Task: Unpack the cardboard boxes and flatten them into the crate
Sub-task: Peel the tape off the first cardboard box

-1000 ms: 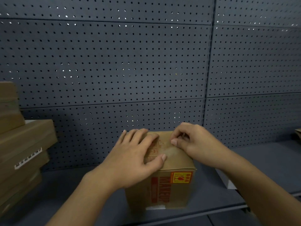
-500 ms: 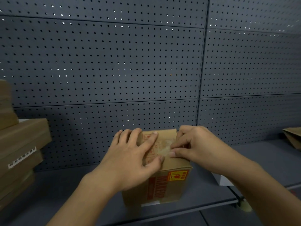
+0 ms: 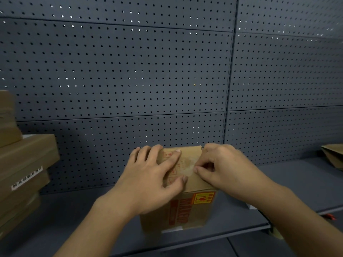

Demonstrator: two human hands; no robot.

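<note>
A small brown cardboard box [image 3: 187,210] with red print and a yellow-red label stands upright on the grey shelf [image 3: 65,216], near its front edge. My left hand [image 3: 150,179] lies flat on the left half of the box top, fingers spread and pressing down. My right hand [image 3: 220,167] sits on the right half of the top, with thumb and fingertips pinching at the clear tape along the top seam. The box top is closed. No crate is in view.
A stack of flat brown cartons [image 3: 22,173] with a white barcode label stands at the left. A grey pegboard wall [image 3: 130,80] backs the shelf. A piece of brown cardboard [image 3: 334,156] lies at the far right of the shelf.
My right fingertips have shifted along the top seam, toward me and slightly left. The left hand stays pressed on the box. The view has drifted a little.
</note>
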